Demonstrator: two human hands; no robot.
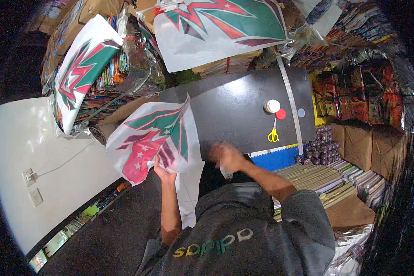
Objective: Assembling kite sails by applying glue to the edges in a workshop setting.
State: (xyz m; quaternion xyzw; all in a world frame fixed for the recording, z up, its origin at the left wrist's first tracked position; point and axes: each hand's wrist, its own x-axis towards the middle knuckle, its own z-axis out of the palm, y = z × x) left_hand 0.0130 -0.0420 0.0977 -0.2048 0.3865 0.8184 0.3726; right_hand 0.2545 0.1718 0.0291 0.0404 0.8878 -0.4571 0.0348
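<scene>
Here | left hand [163, 173] pinching white kite sheet [154, 138], red-green star print | right hand [227, 156] blurred, grip unclear

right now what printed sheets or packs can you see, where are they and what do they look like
Printed sheet: held up by left hand, white with green and red star design.
Second sheet: upper left on stacks, same colours.
Third sheet: top centre, same design.
Wrapped colourful packs: right side, shiny film.

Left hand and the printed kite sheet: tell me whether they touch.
Touching. The head view shows the left hand gripping the lower edge of the red and green kite sheet, its fingers overlapping the paper with no gap.
</scene>
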